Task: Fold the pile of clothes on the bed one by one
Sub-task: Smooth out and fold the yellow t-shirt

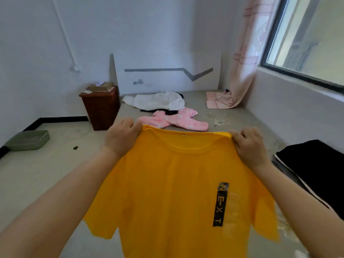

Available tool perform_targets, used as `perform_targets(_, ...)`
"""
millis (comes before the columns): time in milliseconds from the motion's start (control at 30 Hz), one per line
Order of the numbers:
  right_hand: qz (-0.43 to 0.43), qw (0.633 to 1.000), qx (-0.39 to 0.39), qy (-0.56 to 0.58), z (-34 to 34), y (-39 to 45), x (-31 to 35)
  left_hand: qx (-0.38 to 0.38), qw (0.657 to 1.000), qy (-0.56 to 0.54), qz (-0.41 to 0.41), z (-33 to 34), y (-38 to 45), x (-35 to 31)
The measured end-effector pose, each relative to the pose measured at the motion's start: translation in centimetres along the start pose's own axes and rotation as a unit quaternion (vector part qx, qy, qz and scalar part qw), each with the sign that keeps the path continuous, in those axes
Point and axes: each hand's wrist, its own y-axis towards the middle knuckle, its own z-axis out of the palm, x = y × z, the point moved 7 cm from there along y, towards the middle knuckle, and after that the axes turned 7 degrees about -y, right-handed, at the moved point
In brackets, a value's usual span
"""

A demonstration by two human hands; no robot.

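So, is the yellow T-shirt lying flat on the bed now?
No, both hands, left hand and right hand, hold the yellow T-shirt up by its shoulders.

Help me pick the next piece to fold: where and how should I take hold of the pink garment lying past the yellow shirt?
Probably the pink garment is best taken by its two spread ends, one in each hand, coming down from above. It lies flat on the bed, with one end reaching right toward the window side and the other left, so lifting both should let it hang open.

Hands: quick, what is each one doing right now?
Left hand: closed, gripping the yellow shirt at its left shoulder.
Right hand: closed, gripping the same shirt at its right shoulder.
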Motion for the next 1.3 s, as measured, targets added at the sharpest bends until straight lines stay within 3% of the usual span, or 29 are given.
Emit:
perform_targets(267, 0.010, 0.986, 0.155, 0.068, 19.2, -7.1, 0.6, 0.203, 0.974, 0.000, -0.105, 19.1, -7.5, 1.6)
perform_targets(633, 0.071, 0.958, 0.264, 0.089, 35.9, -12.9, -0.6, 0.327, 0.930, -0.041, -0.161, 34.3, -15.6, 4.2)
perform_targets(667, 0.084, 0.946, 0.301, 0.084, 37.7, -14.0, -0.6, 0.370, 0.907, -0.055, -0.191, 36.4, -17.1, 4.0)
perform_targets(767, 0.128, 0.878, 0.461, 0.026, 43.2, -19.4, -1.0, 0.511, 0.796, -0.055, -0.321, 42.4, -23.2, 3.0)
perform_targets(833, 0.137, 0.825, 0.548, -0.022, 45.8, -23.1, -1.6, 0.552, 0.760, -0.060, -0.337, 45.4, -26.4, 1.5)
perform_targets(900, 0.153, 0.788, 0.596, -0.034, 47.4, -25.9, -2.1, 0.550, 0.761, -0.076, -0.336, 47.7, -28.3, 0.0)
perform_targets(1033, 0.192, 0.750, 0.632, -0.031, 48.8, -29.2, -3.5, 0.475, 0.802, -0.123, -0.340, 51.9, -28.0, -1.2)
perform_targets(1200, 0.263, 0.789, 0.555, 0.027, 48.9, -28.4, -5.3, 0.438, 0.817, -0.185, -0.326, 56.4, -26.2, -1.2)
perform_targets(1300, 0.267, 0.826, 0.492, 0.073, 49.5, -25.8, -5.2, 0.354, 0.803, -0.241, -0.414, 56.3, -25.5, 0.5)
